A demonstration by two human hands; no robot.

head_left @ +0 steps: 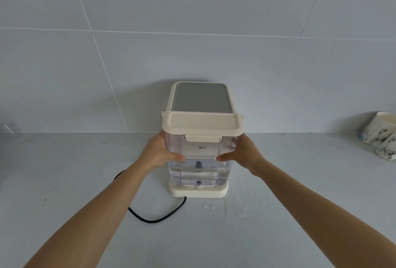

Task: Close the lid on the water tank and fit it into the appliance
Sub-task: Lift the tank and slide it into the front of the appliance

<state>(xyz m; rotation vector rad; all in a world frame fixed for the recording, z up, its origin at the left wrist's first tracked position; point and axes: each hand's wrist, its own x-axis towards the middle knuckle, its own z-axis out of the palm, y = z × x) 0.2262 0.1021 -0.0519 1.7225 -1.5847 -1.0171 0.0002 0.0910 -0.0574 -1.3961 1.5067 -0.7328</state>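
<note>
gripping the clear, cream-lidded water tank (200, 156), both hands.

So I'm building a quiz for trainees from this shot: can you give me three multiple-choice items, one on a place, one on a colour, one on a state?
1. Where are the paper cups?
A. Far right of the counter, by the wall
B. On top of the appliance
C. In front of the cord

2. What colour is the tank's lid?
A. Black
B. Cream
C. Red

3. How is the water tank held?
A. Left hand only
B. Not touched
C. Both hands, one on each side

Answers:
1 A, they lean at the right edge against the tiles.
2 B, it matches the cream appliance.
3 C, the left hand and right hand grip opposite sides.
</note>
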